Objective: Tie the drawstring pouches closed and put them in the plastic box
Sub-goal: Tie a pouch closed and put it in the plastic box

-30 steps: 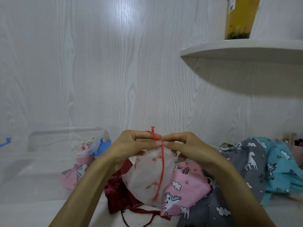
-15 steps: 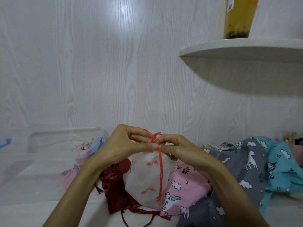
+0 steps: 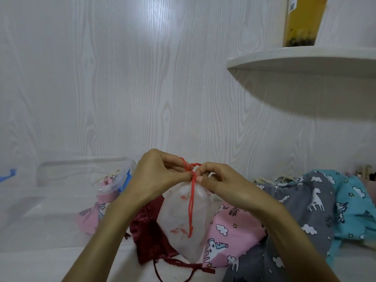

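I hold a white pouch [image 3: 183,216] with faint red prints upright over the table, its mouth gathered. My left hand [image 3: 158,176] and my right hand [image 3: 219,182] both pinch its red drawstring [image 3: 192,200] at the neck, where a small loop of cord sticks up; the long ends hang down the front. A clear plastic box [image 3: 85,165] with blue latches stands at the left. A pink unicorn pouch [image 3: 95,208] leans over its near corner, partly behind the plastic.
A dark red satin pouch [image 3: 148,237] with a twisted cord lies under the white one. A pink unicorn pouch [image 3: 232,226], a grey one [image 3: 305,204] and a turquoise one [image 3: 352,198] pile at the right. A white shelf [image 3: 305,60] with a yellow container juts out above.
The pouch's mouth has been drawn tighter. My hands rose a little and closed in at the neck, and the red cord now forms a loop between my fingertips.
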